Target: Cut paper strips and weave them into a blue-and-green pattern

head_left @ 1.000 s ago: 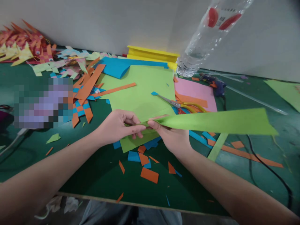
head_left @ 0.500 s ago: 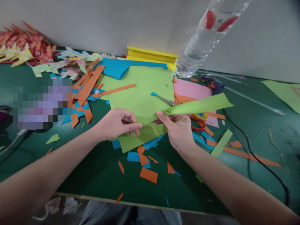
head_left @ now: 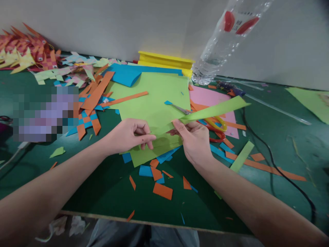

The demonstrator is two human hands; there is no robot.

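Note:
A light green paper strip (head_left: 216,109) stretches between my two hands above a stack of green paper sheets (head_left: 156,91). My left hand (head_left: 130,135) pinches the strip's left end between thumb and curled fingers. Further along, my right hand (head_left: 196,140) grips it with the thumb on top, and the free end sticks out to the right with a lengthwise bend. Scissors (head_left: 182,109) with red and yellow handles lie behind the right hand, which partly covers them. Their blades rest on the green sheets, beside a small blue scrap (head_left: 168,102).
Woven orange and blue paper (head_left: 87,120) lies left of the sheets. A clear plastic bottle (head_left: 216,48) stands behind, near a yellow folded sheet (head_left: 164,61). A black cable (head_left: 272,154) runs along the right. Orange scraps (head_left: 162,191) litter the table's front.
The strip's free right end has swung slightly left and upward, and it looks narrower. Both hands keep their hold, almost in the same place. More of the yellow scissor handle shows.

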